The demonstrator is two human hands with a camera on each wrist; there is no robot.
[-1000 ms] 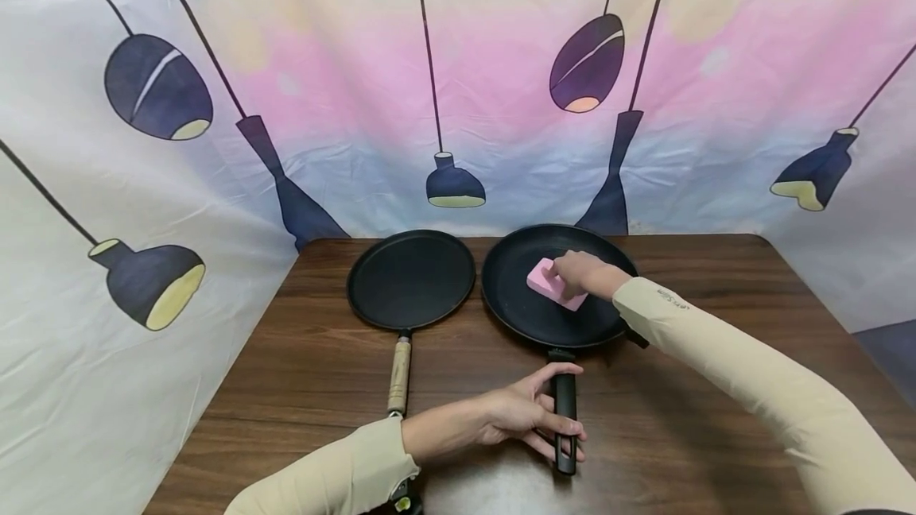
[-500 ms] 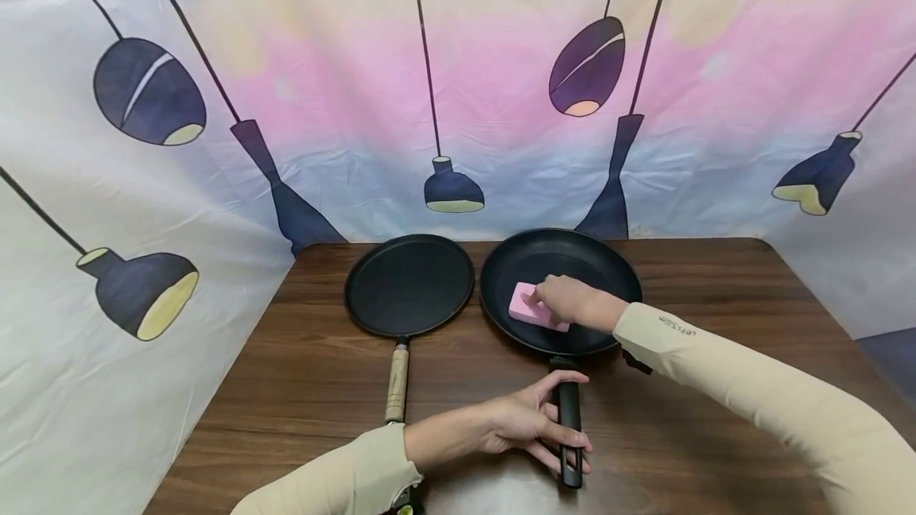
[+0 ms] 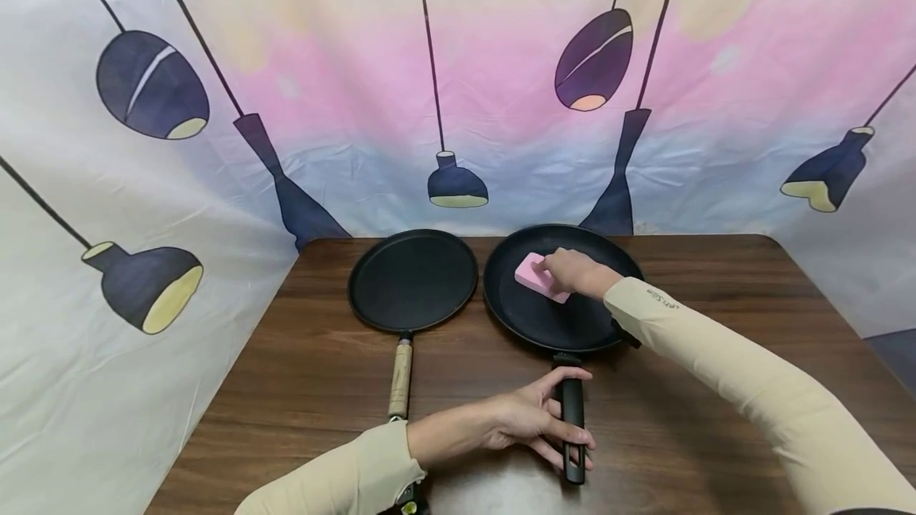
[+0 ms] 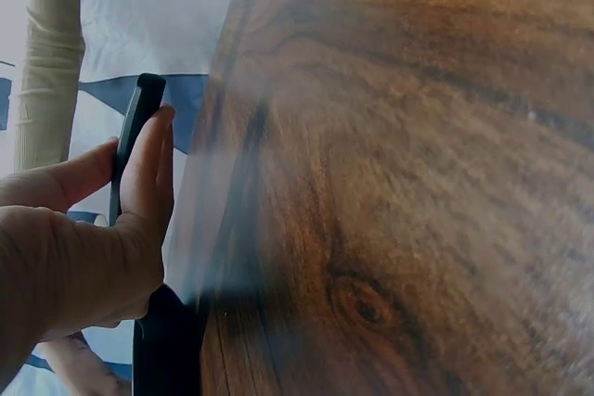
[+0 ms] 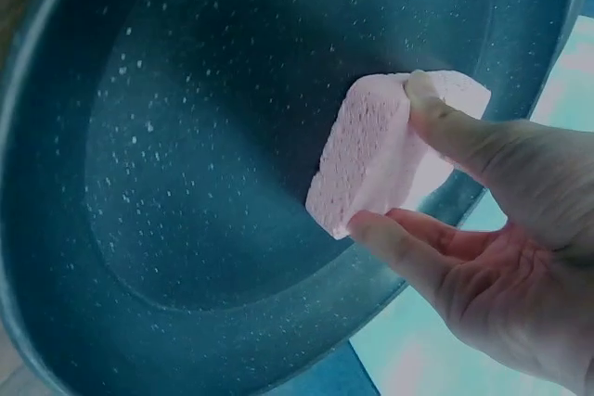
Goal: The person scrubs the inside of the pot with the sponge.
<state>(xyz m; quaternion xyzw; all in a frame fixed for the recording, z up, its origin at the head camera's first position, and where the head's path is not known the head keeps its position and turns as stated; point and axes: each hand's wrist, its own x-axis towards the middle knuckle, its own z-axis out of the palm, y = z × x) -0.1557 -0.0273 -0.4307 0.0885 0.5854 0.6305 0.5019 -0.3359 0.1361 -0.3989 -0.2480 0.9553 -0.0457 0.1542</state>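
Note:
A black frying pan (image 3: 515, 316) lies on the table at centre right in the head view. My left hand (image 3: 525, 420) grips its black handle (image 3: 572, 404), thumb on one side and fingers on the other; the left wrist view shows the same hand (image 4: 102, 238) around the handle. Inside the pan, my right hand (image 3: 576, 272) pinches a pink sponge (image 3: 533, 276) against the pan's surface. Up close in the right wrist view, thumb and fingertips squeeze the sponge (image 5: 362, 155) from opposite sides. Small pale specks, perhaps droplets, dot the pan's inside (image 5: 186, 201).
Left of the frying pan lies a flat black griddle pan (image 3: 413, 280) with a wooden handle (image 3: 401, 376), partly under the left sleeve (image 3: 343, 471). Both sit on a brown wooden table (image 3: 680, 420). A cloth printed with lamps (image 3: 358, 86) hangs behind the table.
The right hand slid the sponge towards the near left of the pan, then back up towards the far side. My left hand keeps its grip on the handle.

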